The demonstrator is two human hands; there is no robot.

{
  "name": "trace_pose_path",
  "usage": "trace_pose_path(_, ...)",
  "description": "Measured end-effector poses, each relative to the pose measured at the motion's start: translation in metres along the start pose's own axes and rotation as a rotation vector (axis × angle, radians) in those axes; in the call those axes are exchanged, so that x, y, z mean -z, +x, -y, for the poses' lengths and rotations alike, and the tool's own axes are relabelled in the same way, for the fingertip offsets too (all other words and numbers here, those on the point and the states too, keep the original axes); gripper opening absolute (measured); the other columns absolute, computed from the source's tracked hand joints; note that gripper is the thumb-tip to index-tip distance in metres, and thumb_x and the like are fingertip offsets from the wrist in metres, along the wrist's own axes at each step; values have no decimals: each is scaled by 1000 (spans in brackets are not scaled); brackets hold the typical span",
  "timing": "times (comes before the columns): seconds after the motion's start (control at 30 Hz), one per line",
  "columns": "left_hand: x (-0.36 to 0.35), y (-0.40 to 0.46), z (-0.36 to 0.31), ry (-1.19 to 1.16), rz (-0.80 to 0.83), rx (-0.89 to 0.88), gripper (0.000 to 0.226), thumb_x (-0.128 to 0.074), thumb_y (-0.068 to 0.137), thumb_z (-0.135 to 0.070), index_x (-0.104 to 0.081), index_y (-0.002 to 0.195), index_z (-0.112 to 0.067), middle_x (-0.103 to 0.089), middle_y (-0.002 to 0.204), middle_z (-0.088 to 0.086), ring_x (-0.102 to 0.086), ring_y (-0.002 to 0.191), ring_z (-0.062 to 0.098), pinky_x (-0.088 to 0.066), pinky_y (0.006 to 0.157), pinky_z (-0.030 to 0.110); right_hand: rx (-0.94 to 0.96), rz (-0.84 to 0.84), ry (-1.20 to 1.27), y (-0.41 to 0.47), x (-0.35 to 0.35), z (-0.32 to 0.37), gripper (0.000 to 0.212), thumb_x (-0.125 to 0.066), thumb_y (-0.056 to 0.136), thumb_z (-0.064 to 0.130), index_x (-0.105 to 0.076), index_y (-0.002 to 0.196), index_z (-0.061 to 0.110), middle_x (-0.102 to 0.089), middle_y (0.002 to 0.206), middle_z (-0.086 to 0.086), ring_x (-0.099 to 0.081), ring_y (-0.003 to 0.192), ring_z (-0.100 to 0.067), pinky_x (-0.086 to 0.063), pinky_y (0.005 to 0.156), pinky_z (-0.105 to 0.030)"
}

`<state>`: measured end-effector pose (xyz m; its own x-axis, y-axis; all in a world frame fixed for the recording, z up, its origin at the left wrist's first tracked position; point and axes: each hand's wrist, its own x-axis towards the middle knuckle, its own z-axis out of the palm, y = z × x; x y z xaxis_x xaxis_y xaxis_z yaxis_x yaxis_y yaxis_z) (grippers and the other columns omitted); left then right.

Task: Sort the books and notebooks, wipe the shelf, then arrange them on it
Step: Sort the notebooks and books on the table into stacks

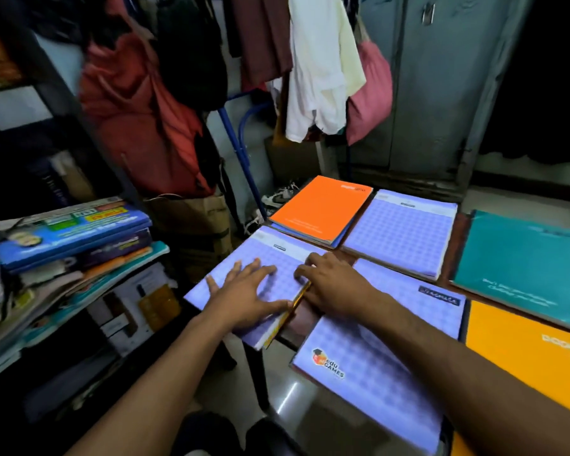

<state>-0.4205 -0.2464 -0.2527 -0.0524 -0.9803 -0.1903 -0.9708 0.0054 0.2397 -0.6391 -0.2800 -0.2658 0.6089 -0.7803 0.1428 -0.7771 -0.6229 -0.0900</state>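
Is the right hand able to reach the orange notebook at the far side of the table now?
Probably yes. The right hand rests on the near purple notebook pile, and the orange notebook lies just beyond that pile, uncovered on top of its own stack. Nothing stands between them.

Purple checked notebook stack (270, 268) flat at left edge of surface, sticking out over edge. Orange notebook (320, 209) on thin pile behind it. Second purple checked stack (405, 232) beside orange one. Big purple checked book with "edu GAMES" sticker (369, 366) nearest. Teal book (520, 261) and yellow book (524, 347) at right. Messy pile of books (69, 238) on shelf at left.
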Motion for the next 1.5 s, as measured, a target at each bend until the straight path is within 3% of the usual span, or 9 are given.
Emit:
trace_pose_path(0.23,8,-3,3,-136,-76,-50,93,-51,77,-88,-19,156,-50,-4,169,-17,-5,156,13,4,119,66,-104,-3,-48,1,16,25,35,-50,98,26,-50,133,22,-48,129,-9,-46,114,-35,-42,87,-45)
trace_pose_path(0.33,29,-23,16,-276,-260,-67,75,-60,86,-72,-40,150,-39,-35,160,-9,-34,146,15,-18,121,55,-44,-110,158,12,35,59,34,-55,95,28,-54,128,22,-52,124,-7,-48,114,-33,-44,89,-46)
trace_pose_path(0.47,64,-92,67,-583,-380,-141,45,-70,84,-43,-64,122,-21,-69,119,0,-64,111,13,-51,98,36,175,-211,409,40,57,145,22,-62,87,20,-64,108,15,-61,104,-8,-57,99,-30,-45,86,-40)
trace_pose_path(0.6,86,-203,153,-610,-588,85,36,-67,79,-46,-70,107,-24,-75,101,-7,-70,94,12,-57,87,37,452,-163,529,65,62,273,23,-64,85,16,-65,108,14,-63,101,-3,-60,96,-23,-34,78,-22)
trace_pose_path(0.8,77,-362,266,-513,-915,456,19,-74,86,-38,-72,101,-25,-74,90,-13,-69,85,4,-58,83,38,700,-36,526,59,51,455,33,-67,90,27,-60,121,17,-62,116,-4,-58,112,-23,-43,93,-34)
trace_pose_path(1.07,29,-464,359,-114,-980,934,63,-78,78,-48,-55,135,-33,-48,142,-1,-46,130,27,-42,104,43,834,41,264,66,27,568,57,-62,93,34,-40,144,19,-45,140,-7,-44,130,-29,-40,105,-41)
trace_pose_path(1.23,-3,-493,408,-839,-1390,1010,58,-75,83,-39,-50,133,-26,-52,139,11,-52,127,29,-44,108,45,932,-64,72,66,3,600,57,-59,91,32,-42,144,17,-50,132,-9,-44,120,-32,-44,98,-46)
trace_pose_path(1.37,3,-502,412,-1623,-1361,852,38,-66,98,-33,-48,129,-19,-64,121,5,-73,92,29,-63,75,45,901,-118,-3,65,-20,609,53,-61,89,28,-51,139,14,-58,125,-11,-50,113,-32,-44,94,-44)
trace_pose_path(1.5,20,-492,418,-1731,-1312,828,41,-75,91,-27,-49,122,-19,-60,135,13,-69,105,39,-61,59,43,908,-207,-149,64,-40,615,67,-76,75,28,-46,134,13,-56,118,-13,-54,102,-32,-49,81,-44)
